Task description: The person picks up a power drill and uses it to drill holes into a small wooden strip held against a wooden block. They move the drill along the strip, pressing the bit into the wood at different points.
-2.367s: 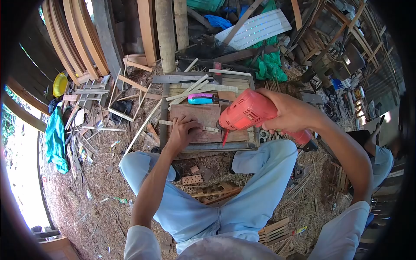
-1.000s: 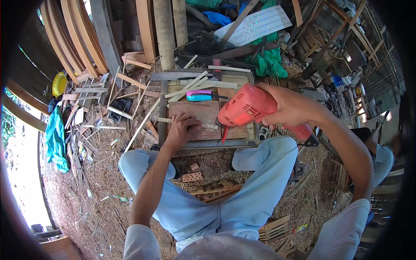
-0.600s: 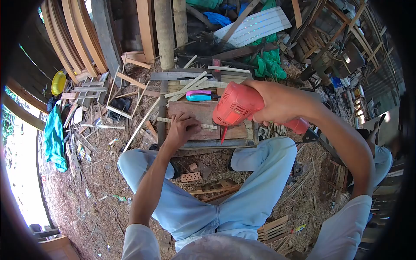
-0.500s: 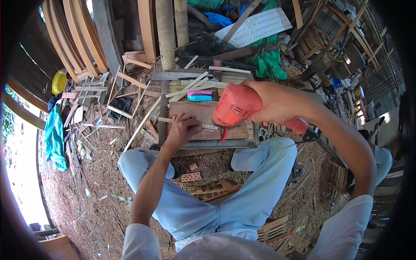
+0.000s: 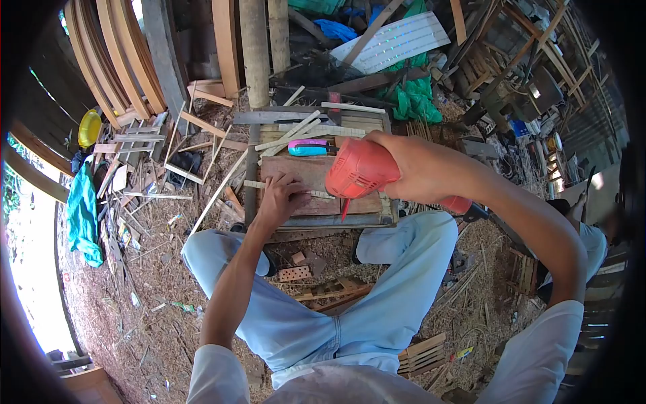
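Note:
My left hand [image 5: 282, 195] has its fingers bent down on a thin wooden strip [image 5: 254, 184], pressing it to a brown board [image 5: 286, 166] on the low work table. The strip's other end [image 5: 321, 194] shows to the right of the fingers. My right hand [image 5: 420, 165] is wrapped round the handle of a red corded power drill [image 5: 362, 167]. The drill is over the right side of the board, close to the strip's right end; its working tip is hidden beneath the body. A pink and turquoise tool [image 5: 309, 147] lies just behind the board.
Loose wooden strips [image 5: 291, 133] lie across the back of the low table [image 5: 252, 202]. Wood offcuts and shavings litter the floor around my legs. Curved timbers [image 5: 124, 60] stand at the back left. A perforated brick [image 5: 295, 273] lies between my feet. Another person [image 5: 592, 239] is at the far right.
The drill has shifted slightly left in the view, and its body is tilted a little differently. My left hand stays on the strip. The whole view has moved slightly.

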A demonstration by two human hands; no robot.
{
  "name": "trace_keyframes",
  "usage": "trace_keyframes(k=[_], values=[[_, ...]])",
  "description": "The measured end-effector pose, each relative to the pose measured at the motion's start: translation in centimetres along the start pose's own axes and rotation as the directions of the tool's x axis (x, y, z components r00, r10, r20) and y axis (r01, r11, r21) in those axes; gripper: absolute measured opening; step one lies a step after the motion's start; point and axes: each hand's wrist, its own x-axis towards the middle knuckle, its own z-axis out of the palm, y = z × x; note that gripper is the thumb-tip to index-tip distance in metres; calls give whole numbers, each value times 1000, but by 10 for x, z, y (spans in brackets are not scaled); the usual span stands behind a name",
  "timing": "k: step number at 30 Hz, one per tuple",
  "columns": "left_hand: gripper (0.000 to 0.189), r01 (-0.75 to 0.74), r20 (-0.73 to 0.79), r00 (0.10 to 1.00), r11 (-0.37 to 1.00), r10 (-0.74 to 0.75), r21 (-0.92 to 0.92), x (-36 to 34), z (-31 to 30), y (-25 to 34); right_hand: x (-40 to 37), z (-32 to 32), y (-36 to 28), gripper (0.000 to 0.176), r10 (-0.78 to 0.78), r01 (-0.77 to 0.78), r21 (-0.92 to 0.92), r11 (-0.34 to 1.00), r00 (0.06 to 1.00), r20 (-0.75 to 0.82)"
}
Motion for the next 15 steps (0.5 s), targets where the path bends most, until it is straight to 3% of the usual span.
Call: trace_keyframes(k=[5, 11, 15], values=[[22, -6, -22, 1000, 1000, 5, -28, 0, 1, 0, -2, -7, -5, 67, 73, -77, 57, 995, 996, 59], [22, -2, -16, 1000, 1000, 2, -18, 1, 0, 2, 3, -2, 7, 66, -15, 14, 66, 998, 1000, 12], [22, -4, -16, 1000, 1000, 3, -10, 1, 0, 2, 6, -3, 7, 66, 12, -14, 41, 999, 999, 37]])
